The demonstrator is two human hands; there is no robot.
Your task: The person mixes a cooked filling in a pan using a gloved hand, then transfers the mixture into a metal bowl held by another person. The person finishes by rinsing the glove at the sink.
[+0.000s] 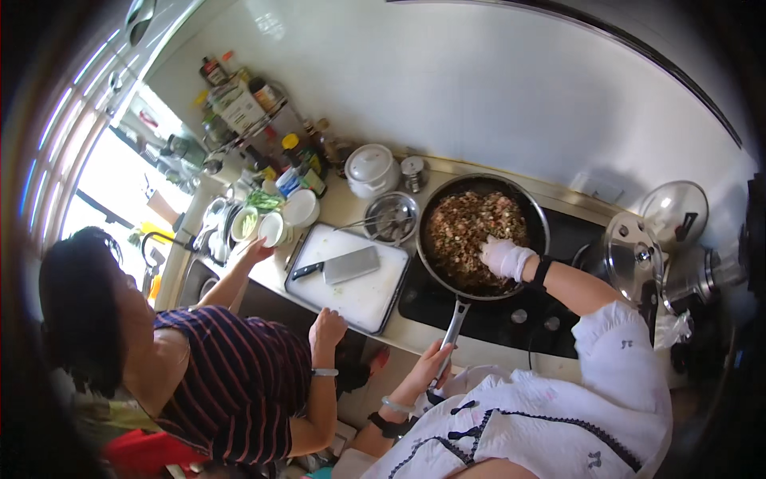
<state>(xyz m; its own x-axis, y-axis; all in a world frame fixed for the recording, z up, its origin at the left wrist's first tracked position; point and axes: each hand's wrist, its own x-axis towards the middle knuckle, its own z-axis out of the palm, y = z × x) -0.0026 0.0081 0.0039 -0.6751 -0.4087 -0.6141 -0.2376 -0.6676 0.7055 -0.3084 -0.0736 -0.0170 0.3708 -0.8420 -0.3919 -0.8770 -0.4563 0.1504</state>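
A wide dark frying pan (543,223) with a metal rim rests on the black cooktop (479,318). Inside it is a chopped mixture that looks like minced meat with bits of green and red (470,224). My left hand (432,361) is closed around the pan's long metal handle (458,326). In a thin whitish disposable glove, my right hand (504,258) reaches into the pan from the right and touches the mixture. Its fingertips are partly hidden there, so their grip does not show.
A co-worker in a striped top stands left, one hand (260,251) at a white bowl (272,229). A cleaver (352,265) lies on a white cutting board (305,251). A metal bowl with utensils (392,217) and lidded white pot (371,170) stand nearby; a lidded steel pot (633,257) is right.
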